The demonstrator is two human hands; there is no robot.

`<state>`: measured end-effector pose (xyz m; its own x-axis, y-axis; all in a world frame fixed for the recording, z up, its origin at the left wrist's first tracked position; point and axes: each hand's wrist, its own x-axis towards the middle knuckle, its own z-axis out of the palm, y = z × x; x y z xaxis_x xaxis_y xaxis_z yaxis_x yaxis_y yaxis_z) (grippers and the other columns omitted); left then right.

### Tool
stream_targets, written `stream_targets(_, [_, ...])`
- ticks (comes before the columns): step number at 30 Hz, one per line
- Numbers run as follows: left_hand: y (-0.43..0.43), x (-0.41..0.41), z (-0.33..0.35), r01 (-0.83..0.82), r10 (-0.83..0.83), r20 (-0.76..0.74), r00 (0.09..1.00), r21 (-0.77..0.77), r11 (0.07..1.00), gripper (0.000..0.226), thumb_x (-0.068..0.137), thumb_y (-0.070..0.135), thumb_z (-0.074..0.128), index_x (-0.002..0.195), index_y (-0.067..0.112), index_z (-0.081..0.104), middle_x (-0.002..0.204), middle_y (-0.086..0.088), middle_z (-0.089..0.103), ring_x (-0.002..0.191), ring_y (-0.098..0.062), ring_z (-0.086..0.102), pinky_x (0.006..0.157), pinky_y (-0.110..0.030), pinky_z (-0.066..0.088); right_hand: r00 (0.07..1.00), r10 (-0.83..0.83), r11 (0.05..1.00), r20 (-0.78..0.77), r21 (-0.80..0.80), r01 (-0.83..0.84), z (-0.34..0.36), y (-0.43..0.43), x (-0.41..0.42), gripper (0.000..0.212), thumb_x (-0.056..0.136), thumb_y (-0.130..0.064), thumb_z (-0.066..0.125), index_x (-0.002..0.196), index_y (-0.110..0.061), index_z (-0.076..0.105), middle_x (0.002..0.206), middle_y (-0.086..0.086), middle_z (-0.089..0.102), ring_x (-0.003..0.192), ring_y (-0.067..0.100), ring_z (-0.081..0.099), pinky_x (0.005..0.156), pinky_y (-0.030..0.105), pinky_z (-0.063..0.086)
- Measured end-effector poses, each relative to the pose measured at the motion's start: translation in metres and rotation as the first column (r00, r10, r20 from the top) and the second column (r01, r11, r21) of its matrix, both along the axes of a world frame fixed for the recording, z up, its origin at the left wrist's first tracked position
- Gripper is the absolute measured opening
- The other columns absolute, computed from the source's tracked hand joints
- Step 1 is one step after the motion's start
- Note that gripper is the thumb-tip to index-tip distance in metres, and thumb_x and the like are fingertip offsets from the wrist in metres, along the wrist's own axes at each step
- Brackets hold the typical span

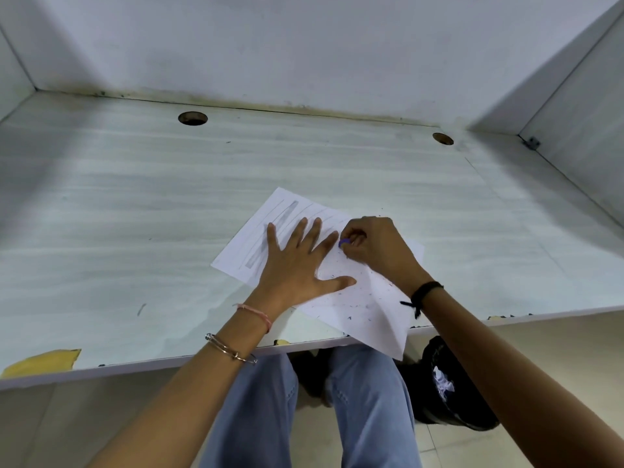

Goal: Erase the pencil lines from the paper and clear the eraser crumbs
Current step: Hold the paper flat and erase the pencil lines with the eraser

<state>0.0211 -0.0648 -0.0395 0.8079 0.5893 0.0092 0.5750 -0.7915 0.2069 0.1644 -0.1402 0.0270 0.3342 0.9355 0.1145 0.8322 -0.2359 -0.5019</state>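
right hand [374, 248] pinching a small purple eraser [342, 243] against the paper [364, 309], left hand [300, 261] flat with fingers spread, pinning the sheet.
mid-erasing, by the look of it: grey pencil lines [270, 238] left on the far-left part of the sheet, dark crumbs [351, 298] strewn over the near-right part, seemingly rubbed clean. next calls for working leftward across the remaining bands, shifting the pinning hand off them first, then sweeping the crumbs away; worth minding the near corner, hanging over the bench [135, 197] edge and liable to crease. pale, scuffed wood-grain top with two round cable holes [192, 118] at the far side and yellow chipping [44, 361] along the near edge; plain white partitions [304, 45] behind and at both sides; black bag [445, 383] on the tiled floor at near right.
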Motion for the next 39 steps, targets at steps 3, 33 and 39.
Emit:
stream_targets(3, [-0.001,0.001,0.0,0.001,-0.001,0.01,1.0,0.007,1.0,0.095,0.075,0.088,0.016,0.154,0.039,-0.004,0.162,0.003,-0.015,0.149,-0.019,-0.017,0.109,-0.068,-0.014,0.999,0.036,0.999,0.019,-0.033,-0.036,0.002,0.002,-0.005,0.008,0.072,-0.001,0.064,0.076,-0.004,0.071,0.068,0.005,0.066,0.064,0.017,0.059,0.061,0.026,0.046])
stream_targets(33, [0.001,0.0,0.001,0.001,0.0,0.018,1.0,-0.002,1.0,0.094,0.075,0.089,0.019,0.154,0.04,-0.003,0.163,0.003,-0.014,0.149,-0.018,-0.017,0.109,-0.067,-0.017,0.993,0.112,0.983,0.027,-0.147,-0.107,0.008,0.008,0.006,0.008,0.074,-0.001,0.066,0.079,-0.004,0.071,0.07,0.003,0.065,0.064,0.012,0.058,0.062,0.026,0.048])
stream_targets(39, [0.0,-0.001,0.001,0.001,-0.001,0.02,1.0,-0.003,1.0,0.095,0.075,0.089,0.017,0.153,0.04,-0.003,0.163,0.003,-0.014,0.149,-0.018,-0.017,0.109,-0.067,-0.016,0.979,0.201,0.963,0.016,-0.184,-0.195,0.005,0.003,-0.001,0.009,0.073,-0.002,0.067,0.078,-0.008,0.072,0.069,-0.001,0.065,0.063,0.011,0.059,0.059,0.018,0.044])
